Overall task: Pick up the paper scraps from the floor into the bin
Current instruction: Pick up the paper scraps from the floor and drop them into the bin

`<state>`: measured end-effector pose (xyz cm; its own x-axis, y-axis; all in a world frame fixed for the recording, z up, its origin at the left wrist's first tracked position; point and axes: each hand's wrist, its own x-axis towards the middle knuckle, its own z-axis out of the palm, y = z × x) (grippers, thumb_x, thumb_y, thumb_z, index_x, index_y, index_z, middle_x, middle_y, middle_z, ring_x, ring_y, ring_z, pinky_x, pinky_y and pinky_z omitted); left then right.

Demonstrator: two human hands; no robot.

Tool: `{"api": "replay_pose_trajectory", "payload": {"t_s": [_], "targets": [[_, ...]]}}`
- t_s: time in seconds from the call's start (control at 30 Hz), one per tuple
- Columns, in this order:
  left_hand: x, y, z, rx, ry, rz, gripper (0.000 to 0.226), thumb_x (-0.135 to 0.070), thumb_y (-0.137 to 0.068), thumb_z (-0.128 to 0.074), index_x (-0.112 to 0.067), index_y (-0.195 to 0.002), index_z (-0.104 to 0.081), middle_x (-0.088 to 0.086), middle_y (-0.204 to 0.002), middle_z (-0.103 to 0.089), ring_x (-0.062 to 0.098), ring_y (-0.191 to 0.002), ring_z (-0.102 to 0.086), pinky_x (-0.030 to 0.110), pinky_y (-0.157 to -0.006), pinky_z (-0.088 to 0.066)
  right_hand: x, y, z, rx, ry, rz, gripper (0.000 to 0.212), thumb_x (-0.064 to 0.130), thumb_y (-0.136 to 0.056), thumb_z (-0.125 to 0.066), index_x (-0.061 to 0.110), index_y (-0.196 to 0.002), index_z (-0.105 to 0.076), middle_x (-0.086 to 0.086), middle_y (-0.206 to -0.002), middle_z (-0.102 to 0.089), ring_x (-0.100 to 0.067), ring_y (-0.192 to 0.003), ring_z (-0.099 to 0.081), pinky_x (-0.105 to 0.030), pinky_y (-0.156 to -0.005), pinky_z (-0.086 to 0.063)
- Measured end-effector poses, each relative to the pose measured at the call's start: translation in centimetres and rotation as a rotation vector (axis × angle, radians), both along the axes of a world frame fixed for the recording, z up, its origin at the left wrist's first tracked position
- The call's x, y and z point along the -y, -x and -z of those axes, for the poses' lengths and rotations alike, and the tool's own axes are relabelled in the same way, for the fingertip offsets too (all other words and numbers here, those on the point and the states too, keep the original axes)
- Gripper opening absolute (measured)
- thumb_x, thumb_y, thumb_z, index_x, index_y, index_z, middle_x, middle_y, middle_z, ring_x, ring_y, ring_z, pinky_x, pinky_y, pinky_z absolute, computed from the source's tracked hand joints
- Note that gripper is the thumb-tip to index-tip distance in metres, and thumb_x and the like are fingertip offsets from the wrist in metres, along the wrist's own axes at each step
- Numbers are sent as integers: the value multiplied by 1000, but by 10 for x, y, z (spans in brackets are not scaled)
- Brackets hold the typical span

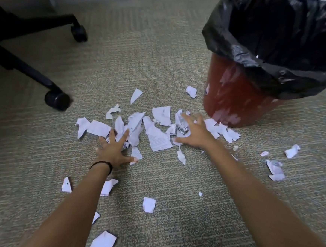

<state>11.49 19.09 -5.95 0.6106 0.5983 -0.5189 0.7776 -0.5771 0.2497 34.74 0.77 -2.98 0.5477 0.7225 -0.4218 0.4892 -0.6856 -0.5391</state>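
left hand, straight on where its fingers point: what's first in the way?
The heap of crumpled paper scraps, directly ahead of the left hand. The hand, fingers spread, seems to be at the heap's near edge already, though depth is unclear from this one view.

The carpet [163,65] is lit dimly and evenly, and no hard shadows are cast. A pale sheen is seen on the bin [229,93] wall, with small glints on its liner [261,59]. The right hand [194,131] is smeared by motion at the fingertips. The edges are bent and softened by the wide lens.
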Motion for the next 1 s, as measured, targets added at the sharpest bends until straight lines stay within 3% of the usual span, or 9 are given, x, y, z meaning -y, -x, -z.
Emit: {"api": "replay_pose_trajectory", "payload": {"t_s": [0.13, 0.23, 0.37, 0.47, 0.57, 0.7, 0.83, 0.93, 1.0], "targets": [[5, -3, -4, -24, -7, -29, 107, -57, -69, -72, -47, -145, 2, 5, -157, 20, 47, -140, 15, 68, -110, -12, -15, 20, 9, 101, 207, -180, 95, 47, -71, -75, 43, -145, -15, -11, -155, 17, -43, -141, 9, -70, -106, -16], [9, -2, -6, 3, -25, -20, 106, -57, -70, -71, -47, -145, 4, 6, -157, 18, 47, -140, 14, 69, -109, -11, -10, 31, 11, 186, 186, -186, 79, 39, -79, -70, 38, -143, -23, -10, -157, 8, -43, -142, 5, -71, -106, -16], [10, -2, -8, -27, -50, -11, 106, -58, -72, -69, -49, -144, 8, 11, -157, 15, 49, -140, 11, 68, -108, -12, -1, 40, 5, 291, 146, -237, 49, 19, -88, -61, 24, -132, -41, -14, -149, -20, -44, -136, -20, -55, -101, -39], [13, -6, -11, -18, -83, 88, 94, -50, -79, -66, -47, -145, 0, 15, -157, 7, 47, -141, 7, 64, -110, -16, 8, 51, 2, 353, 144, -302, 36, 10, -90, -55, 16, -124, -46, -14, -139, -33, -40, -126, -34, -46, -89, -45], [21, -11, -14, 36, -64, 206, 76, -31, -88, -63, -39, -147, -16, 13, -158, -3, 39, -144, 1, 52, -113, -23, 20, 59, -2, 406, 134, -322, 34, 2, -91, -48, 15, -122, -48, -14, -134, -36, -39, -126, -33, -46, -83, -48], [39, -8, -21, 148, -131, 299, 59, -11, -92, -56, -29, -144, -35, 8, -154, -23, 29, -142, -23, 39, -111, -31, 34, 71, -5, 463, 123, -328, 39, -1, -87, -53, 18, -121, -51, -12, -127, -43, -36, -119, -41, -42, -77, -50], [59, -9, -23, 316, -163, 305, 38, -11, -88, -61, -19, -126, -60, 8, -133, -50, 28, -118, -51, 29, -91, -43, 47, 75, -7, 397, 97, -252, 21, 8, -91, -53, 13, -110, -60, -12, -114, -55, -30, -104, -55, -34, -76, -46], [71, -14, -26, 391, -134, 253, 31, -12, -86, -64, -16, -117, -66, 7, -115, -57, 27, -104, -56, 24, -78, -38, 63, 73, -10, 201, 65, -121, 8, 10, -88, -57, 6, -85, -63, -13, -93, -61, -28, -89, -58, -30, -65, -41], [76, -19, -30, 422, -114, 242, 29, -11, -86, -65, -16, -114, -68, 7, -110, -60, 26, -100, -57, 26, -75, -39, 77, 69, -10, 59, 21, -13, 34, 13, -85, -65, 15, -58, -43, -1, -66, -46, -22, -70, -47, -25, -52, -30]]}}
